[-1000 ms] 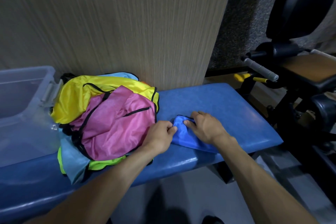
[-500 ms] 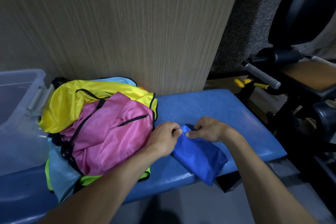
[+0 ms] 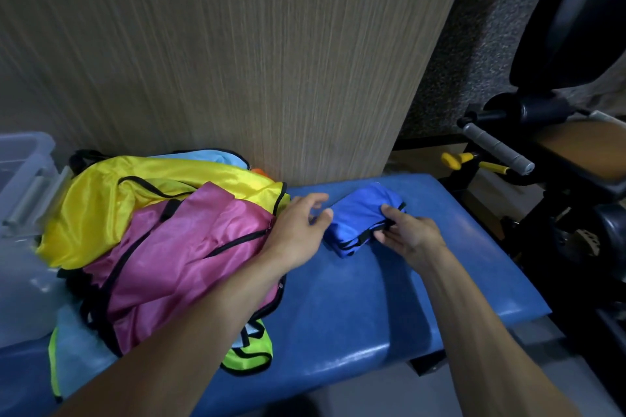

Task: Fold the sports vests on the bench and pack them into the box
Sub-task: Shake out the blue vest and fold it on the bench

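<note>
A folded blue vest (image 3: 359, 217) with black trim lies on the padded blue bench (image 3: 389, 301). My right hand (image 3: 406, 234) pinches its right edge between thumb and fingers. My left hand (image 3: 301, 227) rests at its left edge, fingers relaxed, thumb touching the fabric. To the left sits a loose pile of vests: pink (image 3: 183, 254) on top, yellow (image 3: 152, 200) behind it, light blue (image 3: 78, 342) and neon green (image 3: 250, 355) underneath. The clear plastic box (image 3: 20, 186) stands at the bench's far left, its inside mostly out of view.
A wood-grain panel (image 3: 237, 54) rises right behind the bench. A black gym machine (image 3: 555, 162) with a grey handle and yellow knobs stands close on the right. Grey floor (image 3: 372, 396) lies below the bench's front edge.
The blue vest has been folded up from hanging over the front edge into a compact bundle farther back on the bench. My left hand has let go and opened; my right hand shifted to the bundle's right side.
</note>
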Available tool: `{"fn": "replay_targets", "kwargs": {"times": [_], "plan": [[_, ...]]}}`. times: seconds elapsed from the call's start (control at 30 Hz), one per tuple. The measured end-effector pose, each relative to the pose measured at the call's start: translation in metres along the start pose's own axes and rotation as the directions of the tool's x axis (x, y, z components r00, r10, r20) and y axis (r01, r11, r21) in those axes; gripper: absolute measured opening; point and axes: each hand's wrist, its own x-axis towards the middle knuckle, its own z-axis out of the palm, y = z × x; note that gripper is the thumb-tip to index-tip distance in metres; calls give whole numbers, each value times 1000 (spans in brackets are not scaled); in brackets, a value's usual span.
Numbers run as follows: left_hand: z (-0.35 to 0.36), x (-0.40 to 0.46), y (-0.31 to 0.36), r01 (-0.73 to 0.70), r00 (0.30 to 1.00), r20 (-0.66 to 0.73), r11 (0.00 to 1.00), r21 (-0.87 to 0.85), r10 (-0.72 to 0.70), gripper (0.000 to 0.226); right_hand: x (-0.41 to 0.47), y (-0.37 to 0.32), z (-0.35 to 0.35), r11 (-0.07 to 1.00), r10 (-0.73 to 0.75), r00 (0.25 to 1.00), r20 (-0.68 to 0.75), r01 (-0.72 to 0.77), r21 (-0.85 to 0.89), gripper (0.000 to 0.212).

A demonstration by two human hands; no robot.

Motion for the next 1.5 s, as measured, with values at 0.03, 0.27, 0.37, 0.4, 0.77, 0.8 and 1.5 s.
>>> {"fn": "replay_targets", "kwargs": {"times": [0.03,0.27,0.37,0.4,0.77,0.8,1.5], "plan": [[2,1,1,-22,999,27,999,23,22,39,1,2,4,1000,-10,1000,-12,10,17,25],[19,-10,6,-503,860,406,652,567,310,68,10,12,17,997,-70,993,-97,72,25,27],[27,-21,1,-502,850,478,617,606,222,75,15,12,17,983,-120,983,-138,99,-155,33],[26,-23,3,-500,848,483,632,592,219,76,16,12,17,963,-155,977,-145,116,-244,36],[6,1,13,-535,845,276,750,389,459,36,59,-47,66,61,-280,771,572,609,-791,27],[3,5,4,-532,847,296,707,466,442,43,61,-50,72,22,-290,750,594,626,-779,29],[29,77,-17,-288,950,287,694,660,121,63,67,1,-8,-398,-291,676,677,558,-728,89]]}}
